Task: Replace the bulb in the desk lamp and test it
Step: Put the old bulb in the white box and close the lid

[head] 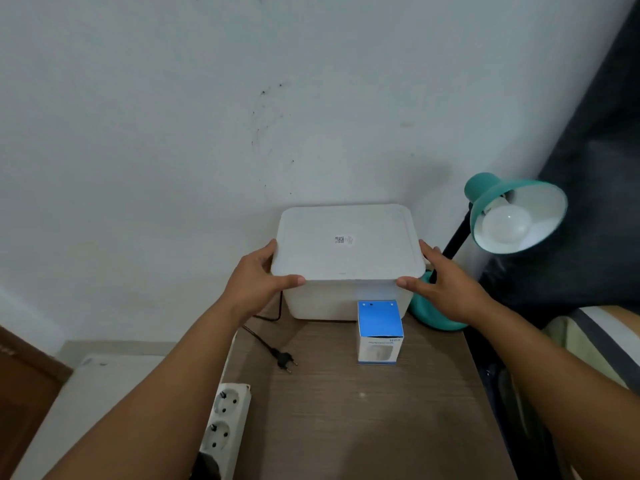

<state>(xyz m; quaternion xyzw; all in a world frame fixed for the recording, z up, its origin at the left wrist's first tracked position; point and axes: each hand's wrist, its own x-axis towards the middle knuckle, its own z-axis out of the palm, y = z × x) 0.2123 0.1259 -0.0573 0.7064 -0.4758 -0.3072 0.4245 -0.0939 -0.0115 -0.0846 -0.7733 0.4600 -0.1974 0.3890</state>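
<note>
A white foam box [346, 258] is standing against the wall, a blue bulb carton [380, 330] before it. We are gripping its lid with our left hand [258, 284] and right hand [441, 285]. The teal desk lamp [512, 216], bulb [506, 226] fitted, is sitting just right of our right fingers.

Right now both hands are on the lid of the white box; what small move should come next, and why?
Probably lift the lid straight up off the white foam box. The left hand and right hand already grip its opposite edges, thumbs at the front rim. The lamp's plug lies unplugged on the table, and a bulb sits in the teal desk lamp, so the swap itself has not started.
</note>
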